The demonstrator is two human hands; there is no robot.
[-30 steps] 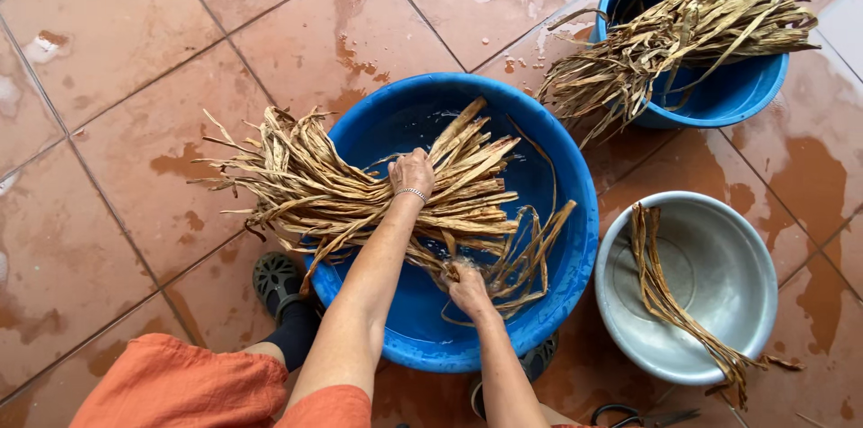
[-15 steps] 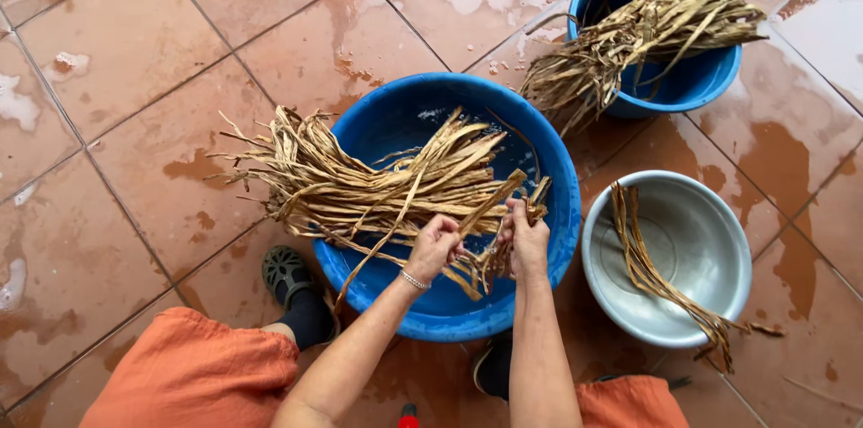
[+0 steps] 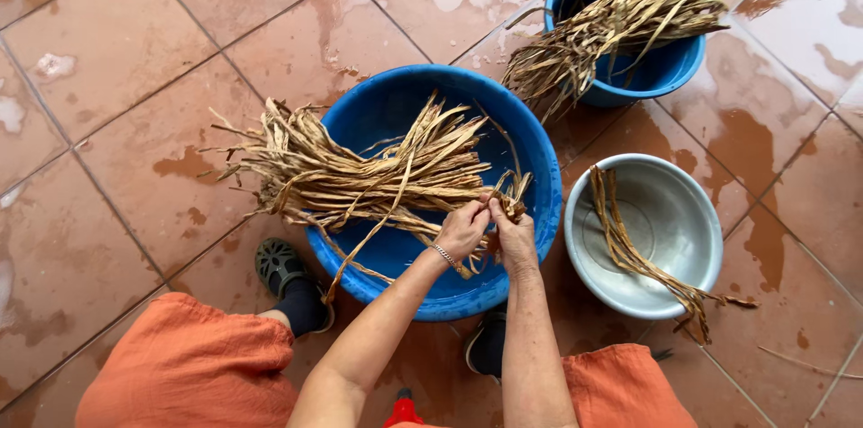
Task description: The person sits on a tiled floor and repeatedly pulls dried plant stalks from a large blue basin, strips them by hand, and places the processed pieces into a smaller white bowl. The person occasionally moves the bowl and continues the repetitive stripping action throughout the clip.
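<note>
A big blue basin (image 3: 395,104) stands on the wet tiled floor in front of me. Across it lies a bundle of dry tan straw-like leaves (image 3: 351,172), its ends sticking out over the left rim. My left hand (image 3: 463,228) and my right hand (image 3: 514,232) are close together at the right end of the bundle. Both pinch the leaf ends there, fingers closed on the strands. A thin bracelet sits on my left wrist.
A smaller blue bucket (image 3: 670,68) full of the same dry leaves stands at the upper right. A grey metal bowl (image 3: 674,212) with a few strands lies to the right. My orange-clad knees (image 3: 189,365) and dark shoes (image 3: 283,271) frame the basin. The floor has puddles.
My hands have come together at the bundle's right end; a second ago the left hand lay stretched on the middle of the bundle. The view has shifted slightly.
</note>
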